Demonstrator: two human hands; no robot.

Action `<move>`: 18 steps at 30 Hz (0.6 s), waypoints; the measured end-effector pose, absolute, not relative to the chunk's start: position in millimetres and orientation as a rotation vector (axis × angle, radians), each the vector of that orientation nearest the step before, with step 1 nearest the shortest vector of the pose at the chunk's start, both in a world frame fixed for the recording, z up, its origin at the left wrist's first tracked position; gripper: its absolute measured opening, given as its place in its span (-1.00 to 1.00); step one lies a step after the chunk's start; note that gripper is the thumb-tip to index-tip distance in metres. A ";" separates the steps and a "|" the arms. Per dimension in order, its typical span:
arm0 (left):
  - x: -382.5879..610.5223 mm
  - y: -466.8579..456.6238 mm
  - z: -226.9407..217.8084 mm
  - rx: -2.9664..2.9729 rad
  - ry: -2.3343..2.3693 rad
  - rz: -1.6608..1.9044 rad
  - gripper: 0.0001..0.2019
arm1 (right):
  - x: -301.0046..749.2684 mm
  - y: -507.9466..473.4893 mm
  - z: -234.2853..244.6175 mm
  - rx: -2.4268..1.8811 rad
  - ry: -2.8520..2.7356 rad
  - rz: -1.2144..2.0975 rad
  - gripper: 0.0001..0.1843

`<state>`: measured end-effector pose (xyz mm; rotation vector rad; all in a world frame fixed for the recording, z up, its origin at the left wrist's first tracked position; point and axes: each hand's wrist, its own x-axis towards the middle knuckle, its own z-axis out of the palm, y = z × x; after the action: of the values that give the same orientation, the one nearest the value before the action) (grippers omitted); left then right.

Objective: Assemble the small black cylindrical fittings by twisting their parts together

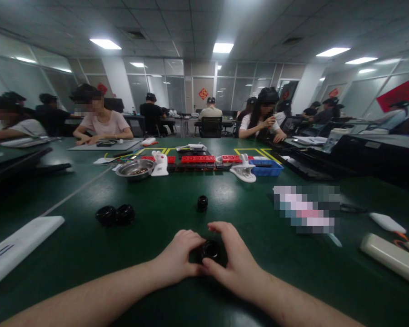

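Low over the near middle of the green table, a glossy black ring-shaped part (211, 249) with a round opening sits between my two hands. My left hand (179, 256) is closed against its left side, thumb toward me and fingers on the far side. My right hand (233, 261) curves round its right side, the thumb at the near rim and the index finger raised above the far side; its other fingertips are hidden. A similar black part (202, 203) stands just beyond my hands. Two more black ring-shaped parts (106, 215) (125, 213) lie touching each other to the left.
Farther back are a metal bowl (135, 169) with small pieces, white clamps (160, 164) (244, 170), red strips (197, 159) and a blue tray (268, 168). A white bar (18, 250) lies left, a cream bar (393, 259) right. People sit across the table.
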<state>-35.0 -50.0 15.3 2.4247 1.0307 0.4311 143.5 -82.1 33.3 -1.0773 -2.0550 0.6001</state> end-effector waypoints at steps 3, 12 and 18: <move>-33.9 -50.6 17.6 2.422 1.045 0.440 -0.71 | 142.4 -80.5 33.0 -1.119 -2.043 0.579 -0.54; -36.4 -49.4 13.4 2.410 1.054 0.449 -0.64 | 144.7 -84.2 34.2 -0.940 -2.079 0.560 -0.48; -35.5 -50.6 18.0 2.406 1.058 0.426 -0.67 | 143.9 -80.8 31.0 -1.041 -2.096 0.606 -0.55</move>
<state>-35.5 -50.6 18.0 2.4059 1.0581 0.4265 143.9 -80.8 31.0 -1.0412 -2.0962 0.6063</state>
